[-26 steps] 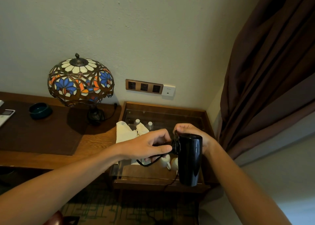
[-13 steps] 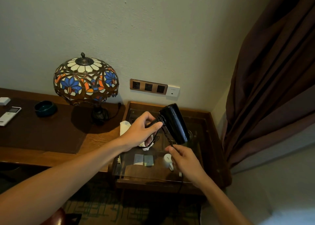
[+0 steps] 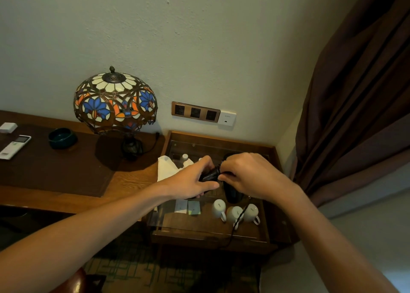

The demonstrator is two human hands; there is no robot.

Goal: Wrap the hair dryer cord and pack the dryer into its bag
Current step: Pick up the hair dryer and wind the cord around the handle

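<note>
Since half a second ago my right hand [image 3: 250, 177] rose to the cord [image 3: 238, 217], fingers pinching it beside the hair dryer [image 3: 230, 193]; left hand [image 3: 190, 181] grips the handle above the worktop [image 3: 221, 228], steadying for wrapping.

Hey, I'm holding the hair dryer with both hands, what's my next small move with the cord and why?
Probably draw the slack up with the right hand and lay another turn around the handle held by the left hand: the cord hangs loose past the cups.

Wooden desk [image 3: 131, 186]: stained-glass lamp [image 3: 115, 102], dark bowl [image 3: 62, 138], remote [image 3: 14, 147].
</note>
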